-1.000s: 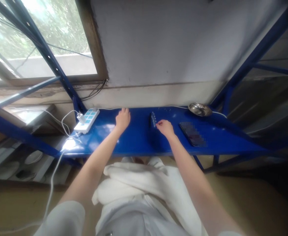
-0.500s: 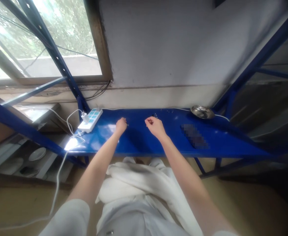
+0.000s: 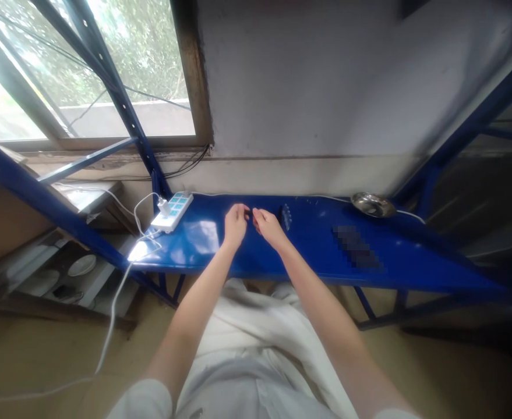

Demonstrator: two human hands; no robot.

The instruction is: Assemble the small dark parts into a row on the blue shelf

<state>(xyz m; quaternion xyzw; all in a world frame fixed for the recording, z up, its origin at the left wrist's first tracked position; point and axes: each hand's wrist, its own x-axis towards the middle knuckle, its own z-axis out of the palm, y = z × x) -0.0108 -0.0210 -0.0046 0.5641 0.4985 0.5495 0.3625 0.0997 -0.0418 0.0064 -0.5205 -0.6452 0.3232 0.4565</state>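
both left hand [image 3: 236, 226] and right hand [image 3: 270, 227], half-curled, nearly touch, any contents unclear.

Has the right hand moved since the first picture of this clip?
Yes. Judged against the white power strip, the right hand has moved left over the blue table, now nearer the strip and close to the left hand.

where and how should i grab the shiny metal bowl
Probably by the near rim of the bowl, from the front, with the right hand: thumb inside, fingers outside. It looks wide and shallow with its open side up, so that edge is within easier reach. The white cable shows on both sides of it along the back of the blue table, making the far side less handy.
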